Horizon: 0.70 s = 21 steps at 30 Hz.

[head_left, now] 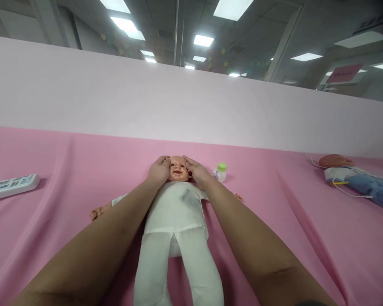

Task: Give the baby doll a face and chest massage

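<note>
A baby doll (177, 208) in a white top and white trousers lies on its back on a pink cloth, its head away from me. Cupped against the left side of its head is my left hand (160, 171), with the fingertips near the temple. My right hand (196, 171) presses on the opposite side, fingers curved along the forehead and cheek. Between them the doll's face (178, 168) shows. A small white bottle with a green cap (220, 172) stands just right of my right hand. My forearms partly cover the doll's spread arms.
At the far right lies a second doll (367, 180) in blue and white clothing, with thin white tubing over it. A white device with buttons (12, 187) rests at the left edge. Behind the pink cloth (83, 165) rises a white wall (191, 106) topped by glass.
</note>
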### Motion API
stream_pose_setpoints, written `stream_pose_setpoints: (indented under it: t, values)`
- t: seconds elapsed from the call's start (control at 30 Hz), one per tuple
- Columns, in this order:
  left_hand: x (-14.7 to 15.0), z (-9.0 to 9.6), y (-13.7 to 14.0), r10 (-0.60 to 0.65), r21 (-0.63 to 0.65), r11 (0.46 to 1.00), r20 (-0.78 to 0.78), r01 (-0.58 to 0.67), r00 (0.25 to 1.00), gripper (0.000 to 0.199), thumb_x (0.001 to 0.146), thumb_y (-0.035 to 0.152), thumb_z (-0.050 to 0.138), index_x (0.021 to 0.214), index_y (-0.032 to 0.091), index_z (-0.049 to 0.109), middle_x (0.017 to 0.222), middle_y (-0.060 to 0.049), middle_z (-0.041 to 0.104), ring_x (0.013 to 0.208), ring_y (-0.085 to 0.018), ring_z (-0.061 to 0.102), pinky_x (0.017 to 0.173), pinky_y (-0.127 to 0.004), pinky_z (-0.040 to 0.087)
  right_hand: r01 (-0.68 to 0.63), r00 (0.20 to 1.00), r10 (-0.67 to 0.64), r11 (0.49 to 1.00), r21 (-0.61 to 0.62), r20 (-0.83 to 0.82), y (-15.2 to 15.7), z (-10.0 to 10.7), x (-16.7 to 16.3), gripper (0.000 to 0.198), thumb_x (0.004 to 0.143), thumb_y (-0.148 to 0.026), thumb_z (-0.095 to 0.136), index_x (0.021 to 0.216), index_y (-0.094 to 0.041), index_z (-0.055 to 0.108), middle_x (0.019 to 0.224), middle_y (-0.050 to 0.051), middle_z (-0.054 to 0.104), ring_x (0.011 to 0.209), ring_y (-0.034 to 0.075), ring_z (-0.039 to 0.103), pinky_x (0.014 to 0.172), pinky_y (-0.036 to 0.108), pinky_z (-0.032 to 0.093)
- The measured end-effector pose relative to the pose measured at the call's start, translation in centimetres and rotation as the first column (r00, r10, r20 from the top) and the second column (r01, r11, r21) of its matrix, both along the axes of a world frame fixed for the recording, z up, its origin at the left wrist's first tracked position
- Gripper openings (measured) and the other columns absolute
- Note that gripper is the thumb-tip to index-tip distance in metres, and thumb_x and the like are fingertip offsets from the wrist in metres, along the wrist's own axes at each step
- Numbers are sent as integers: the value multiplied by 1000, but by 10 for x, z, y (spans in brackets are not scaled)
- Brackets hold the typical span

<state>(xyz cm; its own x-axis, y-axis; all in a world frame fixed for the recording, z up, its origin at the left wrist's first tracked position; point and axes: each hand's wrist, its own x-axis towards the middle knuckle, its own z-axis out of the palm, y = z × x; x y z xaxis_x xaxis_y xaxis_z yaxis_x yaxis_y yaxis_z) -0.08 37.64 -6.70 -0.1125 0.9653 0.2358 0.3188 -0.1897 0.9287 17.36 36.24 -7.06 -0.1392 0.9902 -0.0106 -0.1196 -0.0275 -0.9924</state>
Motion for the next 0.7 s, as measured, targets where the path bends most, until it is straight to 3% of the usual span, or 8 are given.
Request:
stream_pose_setpoints:
  t: [0.07,0.13,0.23,0.3,0.47,0.57,0.7]
  values:
    - [-2,9,-9,134,114,988,-289,-106,948,28,92,37,51,101,26,75,104,-9,78,100,-32,70,84,-40,52,-50,998,50,999,-11,48,-5,4,4,77,94,-48,67,162,-32,35,162,5,46,138,27,56,117,48,45]
    - [-2,16,-18,210,184,972,-431,-143,877,29,92,39,52,99,26,77,104,-9,79,99,-34,71,81,-41,50,-107,989,103,994,37,104,-9,4,6,102,87,-55,77,167,-28,20,168,7,37,145,27,49,121,45,41]
    - [-2,18,-22,184,156,980,-438,-127,880,34,94,43,50,106,27,78,109,-8,80,100,-32,72,81,-39,51,-153,969,130,983,97,211,-11,2,7,136,71,-53,91,167,-26,-1,168,11,35,148,28,45,123,44,38]
    - [-3,15,-21,137,123,988,-406,-95,903,38,95,48,51,114,27,77,115,-7,79,105,-31,71,84,-37,51,-135,956,100,985,108,274,-10,1,6,145,66,-52,95,167,-25,-6,165,13,40,147,29,47,123,46,37]
    - [-9,4,-8,-88,82,989,-331,121,939,50,97,60,49,127,26,72,126,-5,76,115,-29,70,98,-37,50,26,935,-77,989,148,346,-2,4,6,134,66,-60,91,168,-18,15,159,16,49,143,34,50,120,46,39]
    - [-10,-2,-1,-157,45,983,-293,178,943,56,96,58,53,138,23,66,139,-8,70,129,-31,63,106,-37,48,107,923,-170,975,195,346,3,3,7,120,69,-63,87,164,-18,31,155,16,54,140,35,54,119,48,40]
    - [-11,-4,-2,-243,25,967,-224,255,944,57,93,52,60,142,23,62,139,-8,70,128,-30,65,105,-36,51,59,957,-116,975,213,264,6,-5,7,118,71,-59,88,165,-20,27,155,13,55,140,31,55,119,45,41]
